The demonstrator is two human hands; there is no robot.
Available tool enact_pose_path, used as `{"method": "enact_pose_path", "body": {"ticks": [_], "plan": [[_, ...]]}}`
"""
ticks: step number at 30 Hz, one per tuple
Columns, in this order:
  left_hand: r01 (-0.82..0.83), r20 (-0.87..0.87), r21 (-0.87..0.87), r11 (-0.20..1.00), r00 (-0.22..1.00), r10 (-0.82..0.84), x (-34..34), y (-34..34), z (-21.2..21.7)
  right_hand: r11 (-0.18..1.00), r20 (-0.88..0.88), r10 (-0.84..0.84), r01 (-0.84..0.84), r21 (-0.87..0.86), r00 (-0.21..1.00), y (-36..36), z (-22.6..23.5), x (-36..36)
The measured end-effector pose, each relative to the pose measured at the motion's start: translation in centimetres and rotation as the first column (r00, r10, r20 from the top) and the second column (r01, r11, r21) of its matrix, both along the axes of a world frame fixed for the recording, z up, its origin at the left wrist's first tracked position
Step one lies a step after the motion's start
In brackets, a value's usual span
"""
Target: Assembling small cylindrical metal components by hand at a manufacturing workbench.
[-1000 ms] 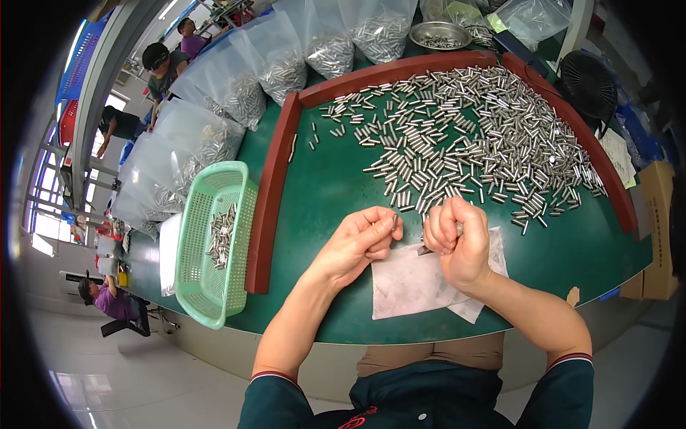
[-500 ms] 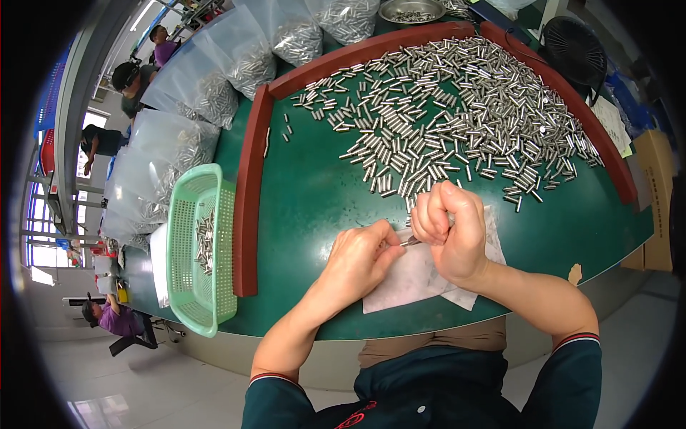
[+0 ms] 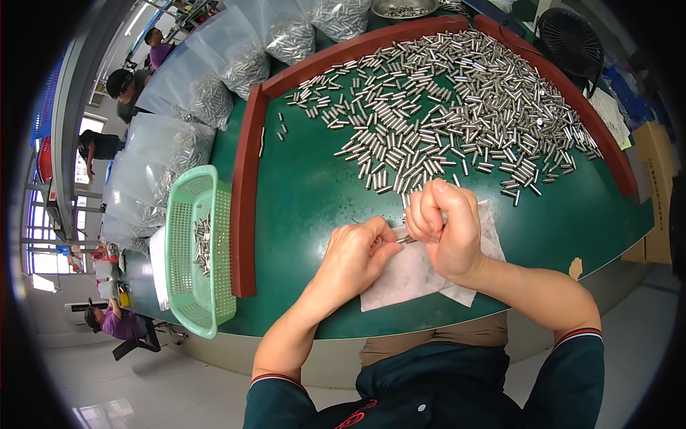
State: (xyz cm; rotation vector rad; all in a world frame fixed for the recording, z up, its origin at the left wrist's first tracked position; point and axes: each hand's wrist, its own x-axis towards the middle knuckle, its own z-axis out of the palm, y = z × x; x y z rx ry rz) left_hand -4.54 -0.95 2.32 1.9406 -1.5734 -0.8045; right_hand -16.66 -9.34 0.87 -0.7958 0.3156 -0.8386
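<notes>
Over a stained whitish cloth [image 3: 400, 284] my two hands are close together. My left hand [image 3: 356, 259] pinches a small silvery metal pin [image 3: 404, 240] between thumb and fingertips, its end pointing toward the other hand. My right hand [image 3: 450, 232] is closed, fingers curled inward, just right of that pin; what it holds is hidden by its fingers. Beyond the hands a wide heap of short metal pins [image 3: 471, 107] spreads over the green tabletop [image 3: 307, 193], its nearest pins lying right by my right hand.
A red-brown rail [image 3: 246, 207] borders the left side, with others at the back and right. Left of it stands a green perforated basket [image 3: 223, 286] holding some pins. Clear bags of pins [image 3: 246, 61] line the far left edge. A black fan [image 3: 572, 43] and metal bowl [image 3: 404, 8] are behind.
My hands keep the same pose over the cloth, the left still pinching the pin. The whole view has shifted slightly to the left.
</notes>
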Motion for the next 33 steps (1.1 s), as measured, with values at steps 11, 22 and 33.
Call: {"method": "enact_pose_path", "body": {"ticks": [11,22,33], "plan": [[-0.033,-0.03,0.019,0.999,0.999,0.033,-0.2,-0.2,0.2,0.985,-0.086,-0.077,0.062,-0.162,0.993,1.1,-0.2,0.1],[0.031,-0.006,-0.029,0.999,1.0,-0.031,0.3,-0.3,-0.2,0.985,-0.098,-0.048,0.031,-0.167,0.994,0.8,-0.2,0.4],[-0.106,-0.992,-0.018,0.994,0.128,-0.004,3.4,-0.5,-2.3,0.999,-0.046,0.045,-0.046,-0.01,0.998,0.4,0.0,0.1]]}}
